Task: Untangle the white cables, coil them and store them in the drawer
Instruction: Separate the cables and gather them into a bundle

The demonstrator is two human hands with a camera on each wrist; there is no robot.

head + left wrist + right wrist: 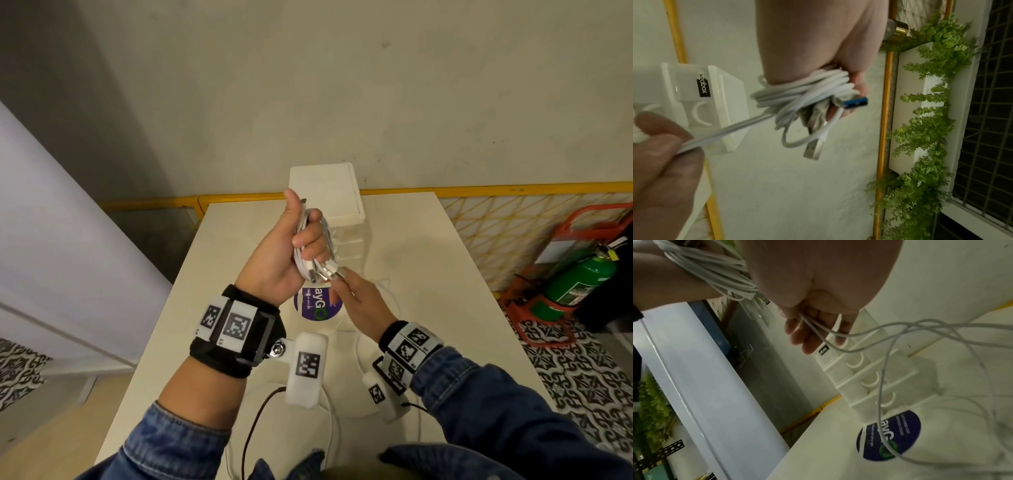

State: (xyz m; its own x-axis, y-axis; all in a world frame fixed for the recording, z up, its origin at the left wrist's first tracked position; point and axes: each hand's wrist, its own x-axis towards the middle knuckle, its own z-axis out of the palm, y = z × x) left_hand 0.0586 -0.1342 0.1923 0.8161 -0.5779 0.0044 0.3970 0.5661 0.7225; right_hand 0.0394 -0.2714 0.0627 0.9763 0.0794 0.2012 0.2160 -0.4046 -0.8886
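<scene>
While the coiled white cables (317,246) sit bundled in my left hand (291,250), my fingers are curled round the loops and my thumb stands up above them, the whole bundle raised over the table (428,274). From the left wrist view the coil (807,92) wraps several turns, with a blue USB plug (856,103) poking out beside my fingertips and a silver USB plug (813,150) hanging on a short loop below. My right hand (359,298) is just under the bundle, pinching loose strands of cable (838,335) between thumb and fingers; those strands run out of my grip and trail down in slack curves onto the table. Just behind my hands stands the white drawer unit (342,212), its stacked drawers (869,378) with curved handles all pushed in. On the table below my hands lies a round purple sticker (317,305) with green and white print. Farther off to the right, on the patterned floor, a green fire extinguisher (579,281) sits in an orange stand. A yellow rail (496,190) runs along the wall behind the table.
</scene>
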